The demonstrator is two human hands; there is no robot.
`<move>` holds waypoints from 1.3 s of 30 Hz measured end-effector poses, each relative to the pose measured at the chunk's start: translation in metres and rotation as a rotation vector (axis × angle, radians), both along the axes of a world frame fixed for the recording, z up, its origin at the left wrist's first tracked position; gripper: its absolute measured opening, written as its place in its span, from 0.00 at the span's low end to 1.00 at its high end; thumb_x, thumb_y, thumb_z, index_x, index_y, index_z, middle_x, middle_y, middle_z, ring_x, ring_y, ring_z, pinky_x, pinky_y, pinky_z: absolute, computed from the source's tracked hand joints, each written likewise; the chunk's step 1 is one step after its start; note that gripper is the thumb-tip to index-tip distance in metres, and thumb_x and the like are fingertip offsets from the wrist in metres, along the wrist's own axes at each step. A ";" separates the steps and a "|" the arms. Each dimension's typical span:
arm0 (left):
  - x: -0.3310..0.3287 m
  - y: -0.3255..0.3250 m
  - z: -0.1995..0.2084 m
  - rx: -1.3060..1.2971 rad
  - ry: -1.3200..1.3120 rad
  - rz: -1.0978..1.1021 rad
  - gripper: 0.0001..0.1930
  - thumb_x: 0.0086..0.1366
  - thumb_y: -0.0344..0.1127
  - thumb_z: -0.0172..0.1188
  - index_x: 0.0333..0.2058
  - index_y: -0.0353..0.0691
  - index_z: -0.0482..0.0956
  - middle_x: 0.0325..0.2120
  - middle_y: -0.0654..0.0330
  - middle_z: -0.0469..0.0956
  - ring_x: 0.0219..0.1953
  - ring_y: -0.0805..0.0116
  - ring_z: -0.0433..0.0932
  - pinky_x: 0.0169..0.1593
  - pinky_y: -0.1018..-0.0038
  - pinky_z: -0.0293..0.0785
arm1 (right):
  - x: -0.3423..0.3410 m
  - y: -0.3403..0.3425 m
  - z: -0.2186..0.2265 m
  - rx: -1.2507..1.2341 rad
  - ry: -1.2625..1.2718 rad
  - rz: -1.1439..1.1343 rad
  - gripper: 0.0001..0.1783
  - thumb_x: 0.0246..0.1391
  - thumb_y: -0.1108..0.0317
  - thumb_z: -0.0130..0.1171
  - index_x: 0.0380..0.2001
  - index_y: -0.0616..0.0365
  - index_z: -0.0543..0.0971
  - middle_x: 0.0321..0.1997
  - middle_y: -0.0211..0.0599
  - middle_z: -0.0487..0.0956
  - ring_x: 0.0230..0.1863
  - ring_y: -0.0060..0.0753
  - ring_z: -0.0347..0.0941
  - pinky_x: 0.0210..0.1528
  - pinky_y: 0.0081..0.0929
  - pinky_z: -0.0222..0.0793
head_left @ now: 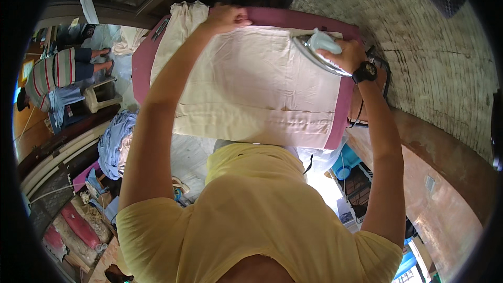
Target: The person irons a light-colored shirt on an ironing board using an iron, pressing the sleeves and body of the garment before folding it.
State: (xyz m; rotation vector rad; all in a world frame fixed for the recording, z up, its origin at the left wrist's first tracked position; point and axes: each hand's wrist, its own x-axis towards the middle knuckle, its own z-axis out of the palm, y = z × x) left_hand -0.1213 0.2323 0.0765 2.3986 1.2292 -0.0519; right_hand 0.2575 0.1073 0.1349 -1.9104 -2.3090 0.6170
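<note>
A cream cloth (251, 81) lies spread over a maroon-covered ironing board (285, 17), its far left part bunched in folds. At the board's far edge, my left hand (225, 19) has its fingers curled on the cloth's edge. My right hand (350, 57) is closed around the handle of a clothes iron (324, 46) with a pale blue-white body. The iron sits at the right end of the cloth, its tip pointing to the far left and its soleplate edge showing. A black watch (364, 72) is on my right wrist.
A small dark tool (160, 29) lies on the board's far left corner. A dark cord (359, 118) hangs at the right end. Crumpled blue clothes (116, 144) are piled at left, near a stool (101, 96) and another person (60, 73). A woven wall (435, 57) stands at right.
</note>
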 end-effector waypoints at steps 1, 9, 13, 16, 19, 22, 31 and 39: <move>-0.023 -0.002 0.010 0.012 0.203 -0.027 0.17 0.63 0.53 0.61 0.37 0.45 0.80 0.34 0.60 0.81 0.39 0.60 0.79 0.51 0.61 0.69 | -0.003 0.001 -0.003 0.068 0.035 0.025 0.37 0.41 0.29 0.63 0.37 0.53 0.85 0.28 0.48 0.83 0.34 0.47 0.82 0.40 0.41 0.79; -0.108 -0.006 -0.019 0.229 0.243 0.206 0.18 0.58 0.56 0.64 0.37 0.49 0.81 0.35 0.59 0.82 0.48 0.58 0.76 0.54 0.52 0.62 | -0.077 0.033 0.001 0.024 0.028 0.091 0.40 0.41 0.23 0.58 0.37 0.49 0.85 0.28 0.43 0.84 0.36 0.50 0.82 0.42 0.45 0.79; -0.115 -0.002 -0.027 0.132 0.029 0.318 0.18 0.54 0.57 0.68 0.35 0.51 0.82 0.34 0.61 0.83 0.47 0.59 0.78 0.53 0.50 0.62 | -0.114 0.048 -0.006 0.020 0.057 0.163 0.41 0.42 0.22 0.56 0.36 0.51 0.85 0.30 0.47 0.84 0.36 0.53 0.82 0.41 0.48 0.78; -0.124 0.003 -0.045 0.112 -0.120 0.357 0.18 0.50 0.54 0.71 0.34 0.51 0.82 0.34 0.63 0.83 0.46 0.60 0.78 0.53 0.49 0.63 | -0.152 0.057 -0.006 0.047 0.107 0.208 0.42 0.42 0.22 0.55 0.35 0.52 0.85 0.31 0.48 0.84 0.36 0.54 0.81 0.41 0.48 0.78; -0.129 0.011 -0.057 0.042 -0.166 0.373 0.17 0.50 0.54 0.71 0.33 0.52 0.83 0.32 0.66 0.84 0.46 0.62 0.79 0.52 0.49 0.63 | -0.192 0.070 -0.004 0.030 0.071 0.223 0.43 0.43 0.21 0.54 0.35 0.55 0.85 0.31 0.48 0.84 0.36 0.55 0.81 0.40 0.48 0.78; -0.144 0.022 -0.072 -0.048 -0.212 0.391 0.15 0.51 0.53 0.71 0.34 0.55 0.84 0.32 0.70 0.84 0.44 0.67 0.79 0.51 0.51 0.62 | -0.223 0.083 -0.004 -0.010 0.083 0.233 0.46 0.43 0.20 0.52 0.35 0.58 0.85 0.32 0.51 0.83 0.38 0.55 0.81 0.42 0.48 0.77; -0.133 0.020 -0.059 -0.095 -0.214 0.366 0.12 0.55 0.41 0.68 0.37 0.45 0.83 0.32 0.66 0.84 0.40 0.72 0.80 0.46 0.64 0.71 | -0.218 0.075 0.004 -0.172 0.109 0.226 0.41 0.45 0.23 0.53 0.38 0.52 0.85 0.31 0.39 0.83 0.37 0.42 0.80 0.40 0.38 0.76; -0.144 0.044 -0.074 -0.400 -0.309 0.372 0.05 0.61 0.29 0.62 0.36 0.40 0.77 0.32 0.65 0.81 0.37 0.73 0.78 0.43 0.74 0.75 | -0.246 0.074 0.012 -0.083 0.001 0.177 0.44 0.65 0.36 0.26 0.25 0.57 0.85 0.32 0.50 0.83 0.43 0.52 0.80 0.51 0.47 0.74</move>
